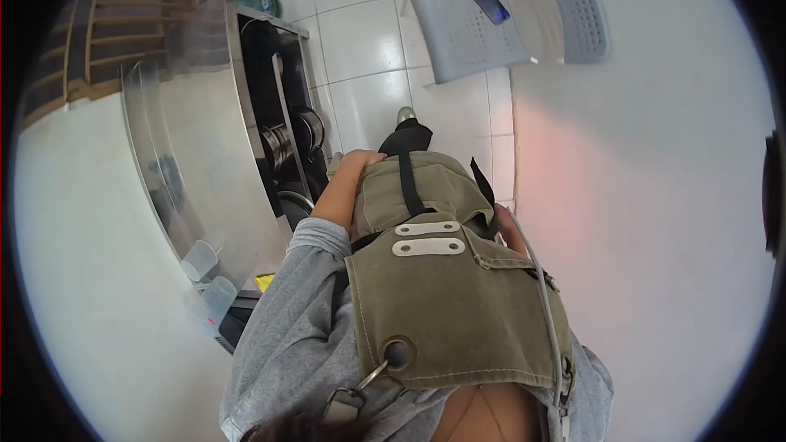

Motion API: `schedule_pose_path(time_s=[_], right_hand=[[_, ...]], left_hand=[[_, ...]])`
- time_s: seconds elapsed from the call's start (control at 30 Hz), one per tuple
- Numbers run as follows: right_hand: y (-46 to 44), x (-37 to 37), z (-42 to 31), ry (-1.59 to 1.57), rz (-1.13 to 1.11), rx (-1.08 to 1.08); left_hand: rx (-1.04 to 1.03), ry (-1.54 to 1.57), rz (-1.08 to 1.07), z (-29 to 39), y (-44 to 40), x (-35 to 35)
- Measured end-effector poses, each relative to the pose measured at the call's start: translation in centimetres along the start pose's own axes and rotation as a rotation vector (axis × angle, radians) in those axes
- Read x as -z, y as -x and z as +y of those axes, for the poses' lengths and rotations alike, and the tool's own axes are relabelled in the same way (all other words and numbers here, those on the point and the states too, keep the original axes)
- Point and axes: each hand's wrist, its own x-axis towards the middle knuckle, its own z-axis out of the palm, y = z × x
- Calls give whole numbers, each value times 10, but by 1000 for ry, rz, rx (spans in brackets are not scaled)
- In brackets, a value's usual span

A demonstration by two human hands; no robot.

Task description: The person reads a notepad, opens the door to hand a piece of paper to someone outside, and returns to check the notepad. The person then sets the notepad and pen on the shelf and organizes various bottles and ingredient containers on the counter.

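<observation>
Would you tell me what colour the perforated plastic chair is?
The perforated plastic chair is bluish grey; the head view shows it best.

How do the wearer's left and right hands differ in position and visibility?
The left hand sits higher in the picture, near the far end of the olive apron; the right hand sits lower, by its right edge. The left forearm shows bare up to its bunched sleeve, while the right one is partly covered by the apron. Both are at the apron's sides, their grips unclear.
</observation>
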Motion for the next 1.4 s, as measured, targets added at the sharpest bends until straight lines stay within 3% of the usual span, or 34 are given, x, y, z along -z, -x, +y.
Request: schedule_pose_path(time_s=[0.07, 0.1, 0.23, 0.3, 0.37, 0.4, 0.43, 0.5, 0.6, 0.63, 0.7, 0.83, 0.87, 0.93, 1.0, 1.07, 1.1, 1.13, 1.2, 1.23, 1.3, 1.33, 1.4], right_hand=[[-4, 1, -32, 140, 39, -102], [-18, 26, -93, 202, 116, -14], [-5, -8, -163, 269, 106, -22], [-20, -6, -185, 364, 28, 28], [-43, -11, -199, 488, -75, 71], [-54, -8, -208, 553, -127, 84], [-66, -1, -218, 613, -185, 84], [-91, 5, -246, 770, -264, 96], [-133, -2, -303, 1034, -368, 90], [-148, -11, -326, 1125, -400, 87], [-158, -51, -364, 1299, -451, 100], [-166, -130, -400, 1558, -525, 145], [-161, -141, -394, 1590, -559, 153], [-156, -162, -370, 1653, -634, 187], [-153, -176, -336, 1730, -745, 196], [-142, -187, -287, 1832, -894, 171], [-119, -196, -243, 1907, -893, 193], [-70, -196, -207, 1975, -959, 194], [-20, -192, -136, 2190, -1028, 208], [-18, -189, -106, 2304, -1295, 330], [-62, -196, -47, 2228, -2157, 663], [-63, -197, -17, 2327, -2118, 574], [-52, -203, 43, 2563, -1804, 375]], left_hand=[[109, 49, 11, 15, 43, 0], [-10, 70, 64, 54, 38, 34], [74, 275, 155, -2, 80, 5], [-173, 341, 175, -24, 69, -8], [-233, 386, 346, -44, 31, -33], [-185, 518, 387, -47, 53, -49], [-108, 663, 430, -46, 90, -70], [-50, 903, 540, -55, 72, -119], [-2, 1395, 542, -35, 119, -222], [-24, 1543, 508, -18, 138, -257], [-73, 1584, 640, 24, 177, -328], [-355, 1904, 474, 120, 82, -421], [-181, 1831, 683, 146, 37, -442], [81, 2168, 640, 184, 44, -489], [255, 2116, 605, 209, 27, -522], [-86, 2026, 719, 230, -54, -554], [-182, 1952, 641, 237, -90, -560], [72, 2219, 431, 245, -21, -568], [148, 2262, 389, 261, -25, -592], [132, 2263, 385, 267, -21, -611], [-90, 2283, 459, 285, -61, -654], [-71, 2439, 422, 294, -46, -676], [5, 2616, 381, 307, -5, -737]])
